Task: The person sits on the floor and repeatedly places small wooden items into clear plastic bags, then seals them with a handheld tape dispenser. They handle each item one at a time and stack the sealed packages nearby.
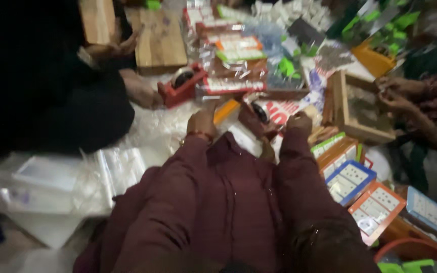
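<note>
The person's left hand (202,123) reaches forward in a maroon sleeve, its fingers curled down beside an orange strip (226,110), though the blur keeps me from telling whether it grips anything. The right hand (299,122) is closed in a loose fist just beside a white and red packet (279,110), and what it holds cannot be made out. A red tape dispenser (182,85) sits ahead of the left hand, and 3 dotted cards (351,180) lie to the right, near a wooden box (358,105) that another person's hands (396,93) touch.
</note>
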Action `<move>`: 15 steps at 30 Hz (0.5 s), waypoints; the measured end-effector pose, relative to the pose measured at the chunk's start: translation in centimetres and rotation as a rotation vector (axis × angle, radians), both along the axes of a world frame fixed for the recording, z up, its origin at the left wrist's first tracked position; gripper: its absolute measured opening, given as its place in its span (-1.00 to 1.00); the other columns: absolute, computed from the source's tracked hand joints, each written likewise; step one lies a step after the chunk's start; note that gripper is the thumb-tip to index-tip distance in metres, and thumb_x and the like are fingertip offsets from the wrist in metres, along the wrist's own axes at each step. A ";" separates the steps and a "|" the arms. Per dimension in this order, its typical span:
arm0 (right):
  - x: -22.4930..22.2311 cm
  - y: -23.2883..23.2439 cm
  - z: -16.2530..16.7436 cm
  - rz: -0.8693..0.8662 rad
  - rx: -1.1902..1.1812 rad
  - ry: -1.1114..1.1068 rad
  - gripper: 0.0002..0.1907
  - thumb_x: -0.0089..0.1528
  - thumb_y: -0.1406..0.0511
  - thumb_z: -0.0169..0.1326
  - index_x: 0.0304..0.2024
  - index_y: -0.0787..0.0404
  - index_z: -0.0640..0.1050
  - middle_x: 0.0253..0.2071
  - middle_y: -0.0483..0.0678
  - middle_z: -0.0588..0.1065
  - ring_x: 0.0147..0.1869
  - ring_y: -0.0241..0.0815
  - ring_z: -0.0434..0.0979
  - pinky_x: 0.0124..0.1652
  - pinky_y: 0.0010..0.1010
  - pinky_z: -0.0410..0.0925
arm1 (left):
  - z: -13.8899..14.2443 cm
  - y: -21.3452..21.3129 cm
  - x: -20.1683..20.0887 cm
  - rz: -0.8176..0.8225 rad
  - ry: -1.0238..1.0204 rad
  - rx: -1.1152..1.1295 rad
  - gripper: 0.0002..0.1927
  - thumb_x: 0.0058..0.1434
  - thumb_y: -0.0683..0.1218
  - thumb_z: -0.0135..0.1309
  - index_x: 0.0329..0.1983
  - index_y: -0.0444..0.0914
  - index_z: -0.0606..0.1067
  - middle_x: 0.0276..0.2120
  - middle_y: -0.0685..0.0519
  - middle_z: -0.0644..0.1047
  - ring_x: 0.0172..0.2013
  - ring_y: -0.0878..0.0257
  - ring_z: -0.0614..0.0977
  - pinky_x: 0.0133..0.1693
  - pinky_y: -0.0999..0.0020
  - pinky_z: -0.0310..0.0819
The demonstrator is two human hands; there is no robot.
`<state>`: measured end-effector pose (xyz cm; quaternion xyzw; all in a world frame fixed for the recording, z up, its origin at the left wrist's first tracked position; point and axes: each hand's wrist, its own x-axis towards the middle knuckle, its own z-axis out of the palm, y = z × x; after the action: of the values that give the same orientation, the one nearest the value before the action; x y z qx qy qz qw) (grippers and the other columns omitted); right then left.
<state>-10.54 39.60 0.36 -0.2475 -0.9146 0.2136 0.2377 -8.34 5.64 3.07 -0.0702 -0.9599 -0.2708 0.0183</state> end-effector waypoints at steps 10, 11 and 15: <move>-3.2 0.9 -1.5 0.337 0.255 -0.739 -0.61 0.24 0.00 0.12 -0.16 0.13 0.72 -0.15 0.05 0.65 -0.04 0.05 0.65 0.00 -0.18 0.45 | -0.8 3.4 -0.5 0.064 -0.250 -0.069 -0.19 0.35 -0.07 -0.03 0.57 0.25 -0.06 0.01 -0.29 0.49 -0.05 -0.21 0.63 -0.06 -0.09 0.55; -3.4 1.1 -1.6 0.360 0.269 -0.745 -0.60 0.24 -0.01 0.12 -0.16 0.12 0.72 -0.15 0.05 0.65 -0.04 0.05 0.64 0.00 -0.18 0.44 | -0.8 3.7 -0.4 0.065 -0.244 -0.058 -0.10 0.28 -0.09 0.03 0.57 0.23 -0.12 0.01 -0.28 0.49 -0.05 -0.20 0.63 -0.06 -0.09 0.55; -3.1 0.8 -2.0 0.280 -0.202 -0.528 -0.61 0.19 0.02 0.17 -0.15 0.13 0.71 -0.18 0.02 0.66 -0.09 0.00 0.67 -0.05 -0.20 0.46 | -0.9 4.0 0.1 0.078 -0.225 0.036 0.14 0.11 -0.12 0.21 0.58 0.18 -0.24 -0.02 -0.27 0.49 -0.02 -0.21 0.61 -0.04 -0.09 0.54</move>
<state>-13.61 40.45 -1.60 -0.1884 -0.9441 0.2624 -0.0655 -8.25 9.60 2.22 -0.0014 -0.9529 -0.2933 -0.0776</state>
